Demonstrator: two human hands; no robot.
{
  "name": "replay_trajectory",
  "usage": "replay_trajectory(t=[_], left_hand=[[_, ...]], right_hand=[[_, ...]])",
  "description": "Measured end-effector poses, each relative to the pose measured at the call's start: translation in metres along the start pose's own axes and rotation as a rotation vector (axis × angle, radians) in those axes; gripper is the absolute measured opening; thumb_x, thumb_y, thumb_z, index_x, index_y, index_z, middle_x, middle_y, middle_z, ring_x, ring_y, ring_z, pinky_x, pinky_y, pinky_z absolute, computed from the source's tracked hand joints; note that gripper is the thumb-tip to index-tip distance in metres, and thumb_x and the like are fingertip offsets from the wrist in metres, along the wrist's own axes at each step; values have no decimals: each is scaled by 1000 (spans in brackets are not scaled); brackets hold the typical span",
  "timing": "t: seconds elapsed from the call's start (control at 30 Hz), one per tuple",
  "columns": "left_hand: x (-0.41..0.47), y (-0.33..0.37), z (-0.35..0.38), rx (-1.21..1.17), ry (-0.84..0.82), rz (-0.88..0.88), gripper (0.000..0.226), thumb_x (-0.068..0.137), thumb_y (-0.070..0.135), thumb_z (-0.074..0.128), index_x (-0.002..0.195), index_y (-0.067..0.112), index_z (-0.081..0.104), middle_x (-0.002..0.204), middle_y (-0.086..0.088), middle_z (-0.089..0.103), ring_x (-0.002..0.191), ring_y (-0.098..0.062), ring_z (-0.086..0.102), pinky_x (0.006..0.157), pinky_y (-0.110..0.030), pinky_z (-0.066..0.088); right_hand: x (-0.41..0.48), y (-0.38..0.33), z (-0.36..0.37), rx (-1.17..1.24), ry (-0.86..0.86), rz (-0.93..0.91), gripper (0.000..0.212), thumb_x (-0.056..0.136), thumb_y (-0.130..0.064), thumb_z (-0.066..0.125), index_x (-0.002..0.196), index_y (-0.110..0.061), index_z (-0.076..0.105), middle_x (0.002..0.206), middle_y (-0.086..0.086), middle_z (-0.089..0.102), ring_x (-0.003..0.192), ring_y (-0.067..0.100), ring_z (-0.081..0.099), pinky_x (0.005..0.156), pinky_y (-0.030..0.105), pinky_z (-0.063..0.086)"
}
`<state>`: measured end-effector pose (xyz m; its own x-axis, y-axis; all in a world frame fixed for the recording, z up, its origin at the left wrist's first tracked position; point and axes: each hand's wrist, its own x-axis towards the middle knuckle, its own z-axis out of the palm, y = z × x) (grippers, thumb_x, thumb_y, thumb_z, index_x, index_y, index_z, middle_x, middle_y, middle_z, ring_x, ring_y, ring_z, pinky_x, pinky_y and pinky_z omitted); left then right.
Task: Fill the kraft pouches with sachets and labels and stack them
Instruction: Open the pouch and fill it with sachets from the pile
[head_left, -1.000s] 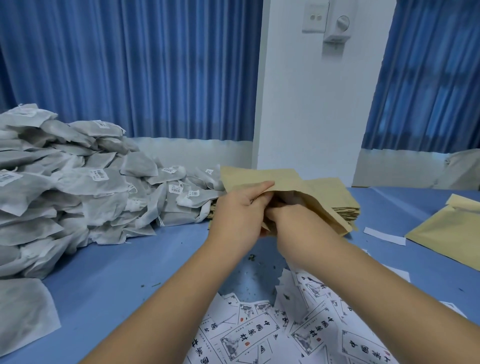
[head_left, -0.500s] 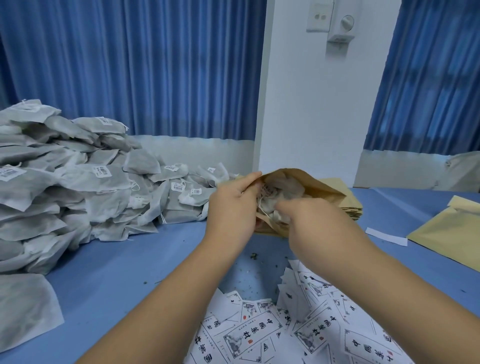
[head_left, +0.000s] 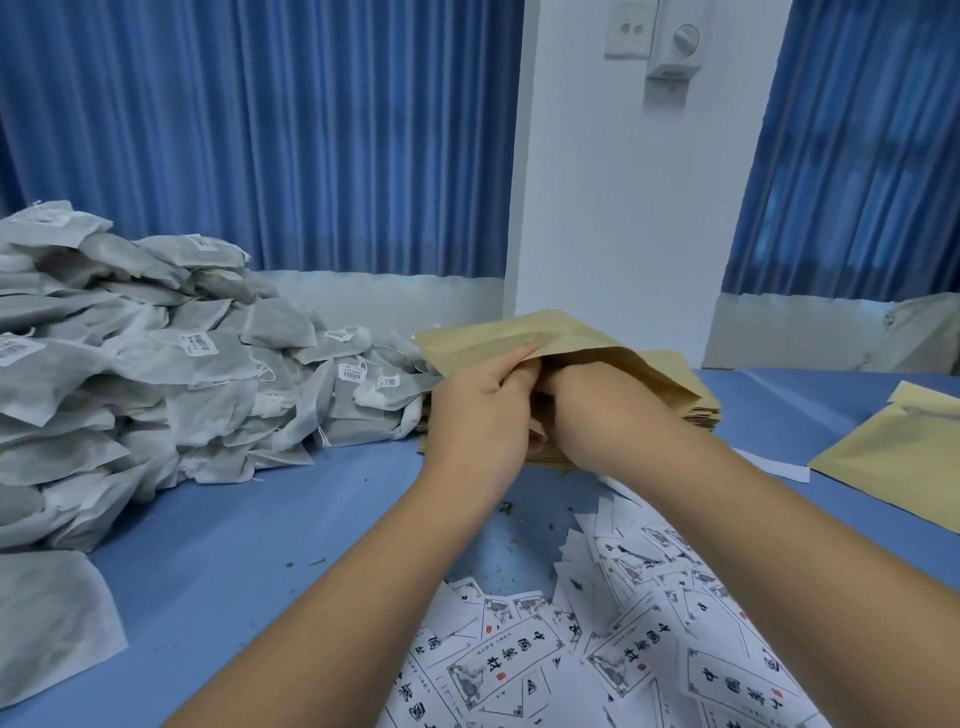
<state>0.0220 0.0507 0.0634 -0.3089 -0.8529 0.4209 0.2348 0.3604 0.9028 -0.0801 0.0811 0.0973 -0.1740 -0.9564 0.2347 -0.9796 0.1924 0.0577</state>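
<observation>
The left hand (head_left: 480, 415) pinches the tan kraft paper pouch (head_left: 576, 338) open above the blue tabletop (head_left: 208, 545), the right hand (head_left: 597, 415) inside it, grip hidden; many grey fabric sachets (head_left: 156, 374) and white printed labels (head_left: 519, 660) lie unpacked.

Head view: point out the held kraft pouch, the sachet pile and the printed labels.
held kraft pouch (head_left: 498, 335), head view, on its upper panel.
sachet pile (head_left: 171, 364), head view, on a sachet mid-heap.
printed labels (head_left: 506, 665), head view, on the centre of one card.
</observation>
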Motion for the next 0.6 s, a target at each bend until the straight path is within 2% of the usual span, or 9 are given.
replay_trajectory(t=[0.07,0.13,0.17,0.23,0.3,0.43,0.5,0.57,0.6], left_hand=[[-2,3,2,-6,1,8,29,96,17,54,101,37,75,94,5,71,75,-12,60,59,-39,61],[-2,5,2,1,5,15,29,96,17,55,101,37,75,94,4,71,76,-12,61,56,-34,60],[-2,6,1,8,4,17,28,96,17,54,101,35,75,92,3,71,76,-14,62,55,-32,60],[-2,8,1,23,-13,17,25,96,19,55,99,32,76,90,0,71,80,-24,67,55,-34,60],[-3,8,2,29,-34,17,24,96,21,56,95,33,77,86,-2,72,84,-30,68,55,-36,60],[-1,3,4,34,14,32,27,96,20,54,100,37,76,86,6,73,85,-25,69,59,-37,61],[1,-1,2,46,49,68,33,96,16,52,97,41,75,88,9,73,87,-24,68,72,-44,61],[2,-4,-2,60,79,110,37,96,13,51,94,43,73,99,11,73,98,-17,68,89,-46,55],[3,-5,-3,64,91,130,39,96,13,51,92,45,73,102,12,73,101,-15,67,93,-45,53]], right_hand=[[8,0,0,-44,-66,22,24,89,-10,52,112,-12,58,84,3,49,81,24,50,76,33,48],[13,0,0,-46,-45,37,22,92,-15,49,112,-10,57,93,5,56,85,26,52,76,35,46],[15,0,0,-56,-42,36,24,93,-16,48,115,-11,56,104,7,58,90,27,53,79,35,46],[20,4,-1,-85,-81,43,34,94,-17,48,127,-15,49,124,8,52,106,28,52,94,37,44],[21,9,1,-81,-85,69,40,95,-20,47,135,-18,43,133,6,48,118,26,48,102,36,39],[4,17,11,53,-19,8,48,92,-10,51,137,-22,45,129,6,54,113,28,54,95,40,47],[-10,16,15,103,67,-70,47,90,-5,49,134,-23,51,128,4,56,112,26,55,91,39,49],[-28,15,20,200,205,-193,45,87,2,45,125,-18,58,124,3,56,113,25,53,90,40,47],[-38,14,22,253,257,-253,45,86,5,44,122,-15,60,122,2,56,113,23,53,90,40,47]])
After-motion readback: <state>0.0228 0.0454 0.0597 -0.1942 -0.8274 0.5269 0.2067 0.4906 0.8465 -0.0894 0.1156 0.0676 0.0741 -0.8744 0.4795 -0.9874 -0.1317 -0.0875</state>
